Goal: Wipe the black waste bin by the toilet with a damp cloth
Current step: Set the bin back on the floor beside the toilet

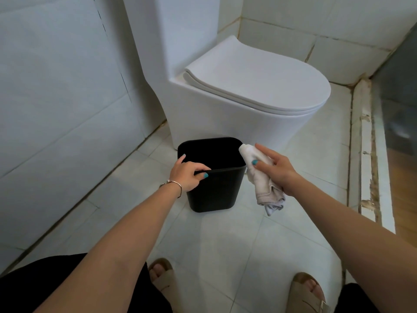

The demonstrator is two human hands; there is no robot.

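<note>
The bin [214, 177] stands on the floor [225, 240], just before the toilet [237, 105] at its 7 o'clock. The left hand [186, 175] holds the bin's 9 o'clock rim; the right hand [275, 170] holds the cloth [261, 188] at its 3 o'clock corner.

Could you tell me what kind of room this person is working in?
Most likely a home bathroom. A white toilet with its lid shut stands against tiled walls, the floor is pale tile, and a small black waste bin stands beside the toilet.
</note>
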